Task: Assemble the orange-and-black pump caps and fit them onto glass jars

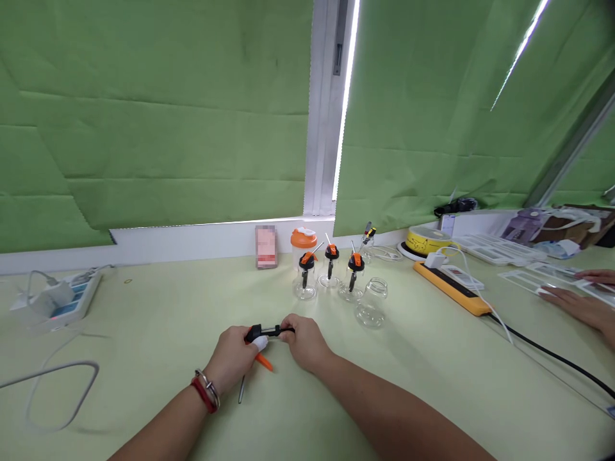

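My left hand is closed around a black dispenser lid with an orange lever; a thin metal tube points down towards the table below it. My right hand pinches the far end of the lid's black stem, so the piece lies level between both hands. Part of it is hidden by my fingers. Beyond my right hand stand three glass jars with similar black-and-orange lids: a left jar, a back jar and a right jar. An open glass jar without a lid stands nearest.
Behind the jars are an orange-topped cup, a pink box-like item and a jar of tools. To the right lies an orange power strip; another person's hands rest further right. A white power strip lies left.
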The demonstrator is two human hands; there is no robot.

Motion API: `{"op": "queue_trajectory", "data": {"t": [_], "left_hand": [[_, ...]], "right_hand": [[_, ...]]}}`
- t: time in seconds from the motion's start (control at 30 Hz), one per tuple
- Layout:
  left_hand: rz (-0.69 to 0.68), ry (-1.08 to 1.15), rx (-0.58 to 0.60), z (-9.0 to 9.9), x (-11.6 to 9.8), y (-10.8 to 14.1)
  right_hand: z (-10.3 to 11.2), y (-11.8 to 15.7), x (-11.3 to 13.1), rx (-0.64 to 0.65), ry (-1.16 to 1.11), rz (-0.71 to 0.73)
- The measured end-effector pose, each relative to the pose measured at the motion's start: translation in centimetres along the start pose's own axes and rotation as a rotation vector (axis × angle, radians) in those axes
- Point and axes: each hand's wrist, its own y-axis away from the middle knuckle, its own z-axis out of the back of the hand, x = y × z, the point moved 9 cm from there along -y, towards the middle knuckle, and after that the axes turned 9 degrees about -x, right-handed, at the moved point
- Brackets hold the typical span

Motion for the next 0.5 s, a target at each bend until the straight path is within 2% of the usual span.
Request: {"op": "queue_trajectory", "data": {"t": [0.23,0.5], "left_hand": [[0.021,-0.046,-0.098,1.1,0.8,-0.9],[0.070,-0.197,-0.160,3.6,2.0,-1.7]], "right_hand": [[0.6,0.3,-0.6,0.025,-0.096,-0.067],[3.4,-0.8,-2.8,0.105,-0.188,-0.155]]}}
